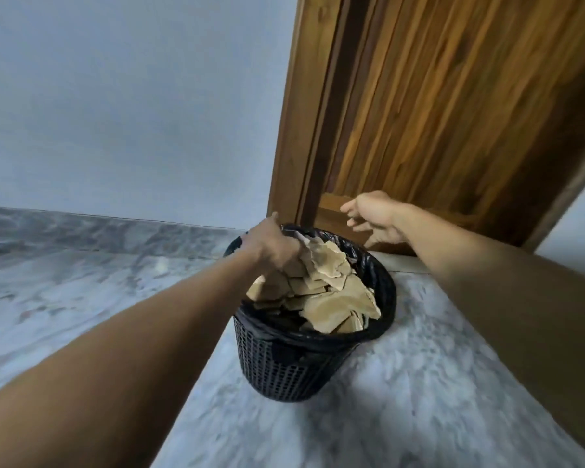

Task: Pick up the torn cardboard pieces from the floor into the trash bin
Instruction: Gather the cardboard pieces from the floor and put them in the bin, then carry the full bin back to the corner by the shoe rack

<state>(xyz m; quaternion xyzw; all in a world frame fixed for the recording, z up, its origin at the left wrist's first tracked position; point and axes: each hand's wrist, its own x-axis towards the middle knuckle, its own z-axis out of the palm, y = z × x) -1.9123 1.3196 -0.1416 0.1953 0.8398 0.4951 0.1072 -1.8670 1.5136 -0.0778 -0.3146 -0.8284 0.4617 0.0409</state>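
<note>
A black mesh trash bin (284,369) with a black liner stands on the marble floor. It is heaped with several torn brown cardboard pieces (331,298). My left hand (271,244) is over the bin's far left rim, its fingers curled down onto the top of the cardboard heap. My right hand (375,217) hovers above the bin's far right rim with its fingers spread and nothing in it.
A wooden door (453,113) and its frame stand just behind the bin. A pale wall (132,113) with a marble skirting runs to the left. Grey marble floor (402,400) surrounds the bin.
</note>
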